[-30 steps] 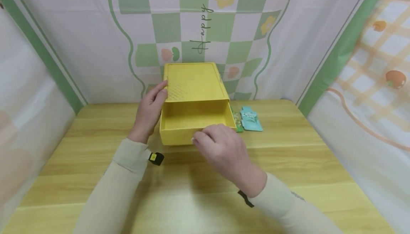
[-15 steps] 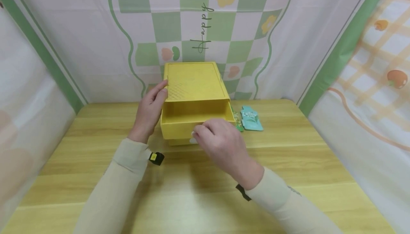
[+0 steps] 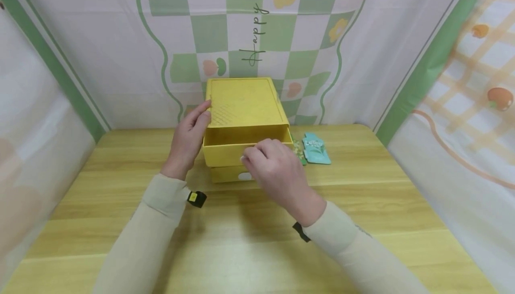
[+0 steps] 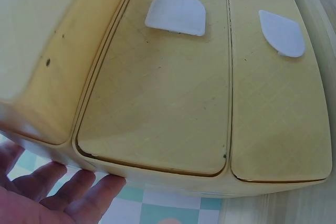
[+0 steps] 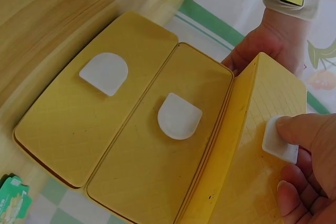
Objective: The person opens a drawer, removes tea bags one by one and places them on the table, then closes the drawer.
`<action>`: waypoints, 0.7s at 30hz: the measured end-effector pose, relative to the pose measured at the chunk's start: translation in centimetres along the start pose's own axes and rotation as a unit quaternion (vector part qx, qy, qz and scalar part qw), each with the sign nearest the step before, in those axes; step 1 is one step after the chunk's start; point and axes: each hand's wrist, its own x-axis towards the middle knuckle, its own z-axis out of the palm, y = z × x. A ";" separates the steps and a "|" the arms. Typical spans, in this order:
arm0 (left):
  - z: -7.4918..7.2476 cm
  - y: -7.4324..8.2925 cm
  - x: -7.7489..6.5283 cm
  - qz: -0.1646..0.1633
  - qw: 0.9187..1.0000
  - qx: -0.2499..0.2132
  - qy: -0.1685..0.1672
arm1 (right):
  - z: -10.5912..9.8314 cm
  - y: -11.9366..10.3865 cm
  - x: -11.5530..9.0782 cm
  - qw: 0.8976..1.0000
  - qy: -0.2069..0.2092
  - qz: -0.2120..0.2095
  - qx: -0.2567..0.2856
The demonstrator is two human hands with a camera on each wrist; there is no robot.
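Observation:
A yellow three-drawer cabinet (image 3: 243,102) stands on the table with its top drawer (image 3: 225,154) partly pulled out. The inside of that drawer shows only yellow walls in the head view. My right hand (image 3: 277,173) pinches the drawer's white handle (image 5: 274,142) between thumb and fingers. On the left, my left hand (image 3: 186,137) rests against the cabinet's side, its fingers (image 4: 107,192) extended along the wall. The middle drawer (image 4: 157,93) and the bottom drawer (image 4: 281,108) are flush with the body, each bearing a white tab handle.
Just right of the cabinet lie a green patterned packet (image 3: 298,152), partly covered by the cabinet, and a teal packet (image 3: 316,149) on the wooden table (image 3: 362,186). A checkered curtain (image 3: 257,35) hangs close behind the cabinet.
The top drawer has slid inward, away from me, with my right hand moving along on its handle. More of the lower drawer fronts now shows. My left hand has stayed put.

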 end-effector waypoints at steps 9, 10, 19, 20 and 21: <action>-0.1 3.0 -1.4 -0.017 1.000 -0.009 -0.013 | 0.9 0.6 0.2 1.000 -0.008 0.013 -0.008; -0.1 3.0 -1.4 -0.018 1.000 -0.009 -0.012 | 1.0 0.7 0.3 1.000 -0.008 0.015 -0.010; -0.1 3.4 -1.7 -0.021 1.000 -0.009 -0.012 | 1.6 1.2 0.8 1.000 -0.002 0.022 -0.012; -0.2 3.5 -1.7 -0.021 1.000 -0.010 -0.012 | 1.7 1.2 0.9 1.000 -0.002 0.023 -0.014; -0.2 3.5 -1.7 -0.021 1.000 -0.010 -0.013 | 1.8 1.3 0.9 1.000 -0.001 0.024 -0.015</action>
